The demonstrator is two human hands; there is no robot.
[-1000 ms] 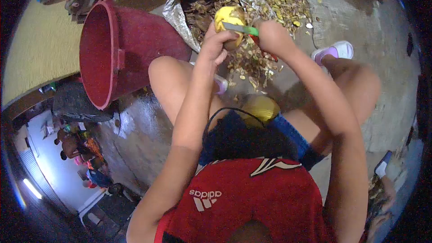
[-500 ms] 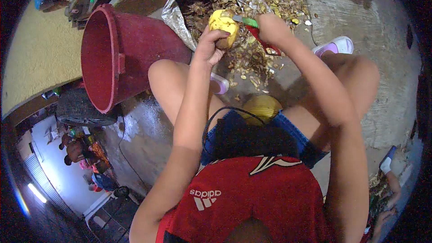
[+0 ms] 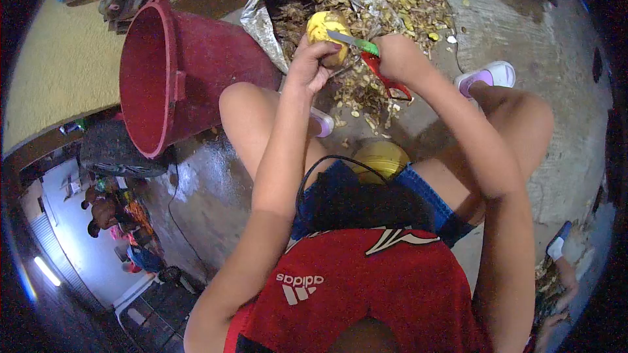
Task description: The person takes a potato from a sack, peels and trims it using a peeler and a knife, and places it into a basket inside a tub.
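My left hand (image 3: 313, 65) grips a partly peeled, potato-like tuber (image 3: 320, 24) from below, with the thumb across its lower side. Yellow flesh shows at its upper left, and brown skin remains on the right and at the bottom. Closed round a knife, my right hand (image 3: 402, 59) is just to the right. The knife (image 3: 347, 38) has a green part near the hand, and its blade lies across the tuber's face. A red loop-shaped piece (image 3: 386, 82) hangs below the right hand; whether it belongs to the knife cannot be made out.
Behind the tuber lies an open whitish sack (image 3: 256, 25) of brown peelings. Loose peelings (image 3: 418, 10) cover the floor beside it. A large red bin (image 3: 216, 46) leans on its side at left. Between my legs is a yellowish round container (image 3: 383, 157). Other people (image 3: 104, 212) appear at far left.
The knife blade has moved left from the tuber's upper right edge onto its face, showing more of its length. The left hand still holds the tuber in nearly the same place.
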